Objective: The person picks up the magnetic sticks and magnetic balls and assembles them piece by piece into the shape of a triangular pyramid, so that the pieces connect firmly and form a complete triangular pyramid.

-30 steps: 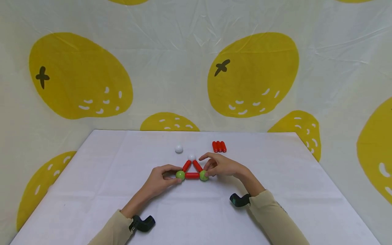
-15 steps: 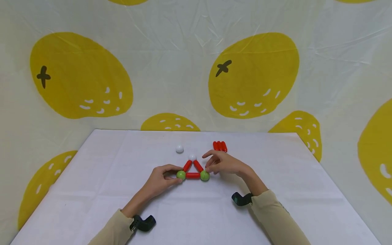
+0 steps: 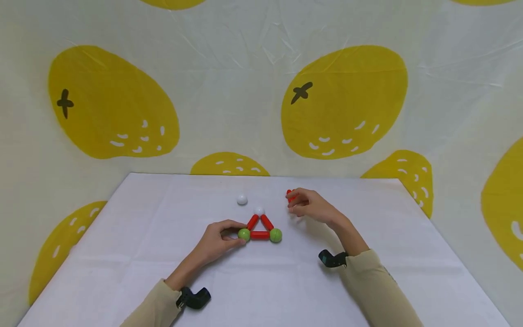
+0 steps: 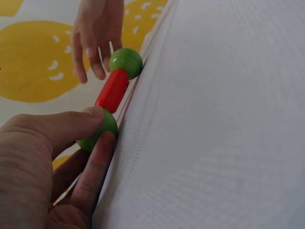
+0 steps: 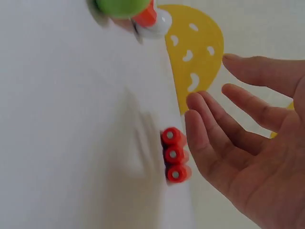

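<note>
A flat triangle of three red rods joins two green balls and a white ball [image 3: 259,211] at its far corner. My left hand [image 3: 218,238] pinches the near left green ball [image 3: 244,235] between thumb and fingers. The near right green ball [image 3: 275,235] is untouched, with a red rod [image 3: 259,235] between the two. My right hand [image 3: 314,206] hovers with loosely bent fingers by three loose red rods [image 5: 174,154], holding nothing. Those rods lie side by side, their round grey end faces showing in the right wrist view; in the head view the hand partly covers them.
A loose white ball [image 3: 242,200] sits behind the triangle, to its left. The table [image 3: 269,286] has a white cover. Behind it hangs a pale sheet [image 3: 229,100] printed with yellow fruit. Each wrist wears a dark camera.
My right hand has let go of the right green ball and moved back and right to the loose red rods. My left hand keeps its pinch on the left green ball.
</note>
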{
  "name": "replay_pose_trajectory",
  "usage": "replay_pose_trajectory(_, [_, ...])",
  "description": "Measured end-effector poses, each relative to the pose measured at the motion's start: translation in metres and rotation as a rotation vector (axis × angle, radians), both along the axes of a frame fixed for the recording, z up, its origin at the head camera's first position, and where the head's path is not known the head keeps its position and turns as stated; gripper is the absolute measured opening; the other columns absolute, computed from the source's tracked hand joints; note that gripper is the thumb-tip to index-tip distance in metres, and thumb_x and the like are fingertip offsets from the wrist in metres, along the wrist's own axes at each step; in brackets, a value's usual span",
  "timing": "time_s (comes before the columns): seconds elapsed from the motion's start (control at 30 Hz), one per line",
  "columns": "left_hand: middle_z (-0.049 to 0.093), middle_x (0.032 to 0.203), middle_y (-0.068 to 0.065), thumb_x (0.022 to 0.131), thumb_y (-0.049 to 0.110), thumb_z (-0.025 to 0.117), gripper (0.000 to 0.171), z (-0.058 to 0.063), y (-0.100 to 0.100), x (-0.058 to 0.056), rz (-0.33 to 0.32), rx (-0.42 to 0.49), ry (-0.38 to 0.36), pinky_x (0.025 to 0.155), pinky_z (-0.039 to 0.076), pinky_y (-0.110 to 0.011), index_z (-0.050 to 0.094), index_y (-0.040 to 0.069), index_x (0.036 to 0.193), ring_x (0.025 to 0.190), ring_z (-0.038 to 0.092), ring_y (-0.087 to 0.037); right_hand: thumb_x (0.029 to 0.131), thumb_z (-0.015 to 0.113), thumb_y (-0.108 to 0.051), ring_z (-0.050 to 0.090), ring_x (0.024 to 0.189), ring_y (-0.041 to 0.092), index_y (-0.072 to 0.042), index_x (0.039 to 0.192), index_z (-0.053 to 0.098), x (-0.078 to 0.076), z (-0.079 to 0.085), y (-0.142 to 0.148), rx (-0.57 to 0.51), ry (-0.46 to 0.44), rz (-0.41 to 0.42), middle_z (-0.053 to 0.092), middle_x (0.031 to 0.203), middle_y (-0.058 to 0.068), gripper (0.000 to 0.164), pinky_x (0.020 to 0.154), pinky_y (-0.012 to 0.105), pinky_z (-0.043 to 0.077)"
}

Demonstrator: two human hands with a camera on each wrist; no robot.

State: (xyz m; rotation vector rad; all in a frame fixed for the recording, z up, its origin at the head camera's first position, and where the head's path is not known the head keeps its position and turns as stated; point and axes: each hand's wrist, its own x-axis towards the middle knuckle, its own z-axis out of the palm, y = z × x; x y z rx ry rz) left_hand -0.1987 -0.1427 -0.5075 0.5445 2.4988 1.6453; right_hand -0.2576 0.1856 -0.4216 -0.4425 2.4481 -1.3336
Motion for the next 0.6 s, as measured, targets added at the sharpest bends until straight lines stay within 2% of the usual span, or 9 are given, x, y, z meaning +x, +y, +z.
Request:
replay_pose_trajectory(0.13, [0.074, 0.12, 0.0, 0.087, 0.025, 0.085, 0.037, 0.001, 0.0, 0.0, 0.0, 0.003, -0.006, 0.078, 0.057, -0.019, 0.075, 0.023, 0.122, 0.108, 0.066, -0.018, 0.099, 0.065, -0.011, 0.066, 0.106, 0.033, 0.002, 0.135, 0.06, -0.011, 0.004, 0.011, 0.024, 0.062, -0.06, 0.067, 0.123, 0.026, 0.038, 0.092, 0.042, 0.061])
replay_pose_trajectory(0.3, [0.074, 0.12, 0.001, 0.086, 0.026, 0.085, 0.037, 0.0, 0.001, 0.0, 0.001, 0.001, -0.005, 0.078, 0.057, -0.019, 0.075, 0.023, 0.122, 0.109, 0.066, -0.018, 0.099, 0.064, -0.012, 0.064, 0.109, 0.031, -0.001, 0.135, 0.061, -0.028, 0.007, 0.025, 0.099, 0.105, -0.13, 0.066, 0.129, 0.025, 0.038, 0.092, 0.038, 0.06])
replay_pose_trajectory(0.47, [0.074, 0.12, 0.001, 0.086, 0.025, 0.085, 0.037, -0.001, 0.0, 0.0, 0.003, -0.003, -0.002, 0.078, 0.056, -0.019, 0.075, 0.023, 0.122, 0.108, 0.066, -0.018, 0.101, 0.062, -0.014, 0.062, 0.112, 0.035, 0.001, 0.138, 0.06, -0.043, 0.002, 0.033, 0.177, 0.104, -0.152, 0.064, 0.13, 0.025, 0.039, 0.094, 0.039, 0.059])
replay_pose_trajectory(0.6, [0.074, 0.12, 0.001, 0.086, 0.025, 0.085, 0.037, -0.002, 0.0, 0.0, 0.005, -0.006, 0.003, 0.077, 0.056, -0.019, 0.075, 0.023, 0.122, 0.108, 0.065, -0.018, 0.101, 0.063, -0.013, 0.063, 0.112, 0.036, 0.0, 0.139, 0.059, -0.052, -0.005, 0.037, 0.19, 0.044, -0.161, 0.062, 0.133, 0.026, 0.041, 0.095, 0.041, 0.059])
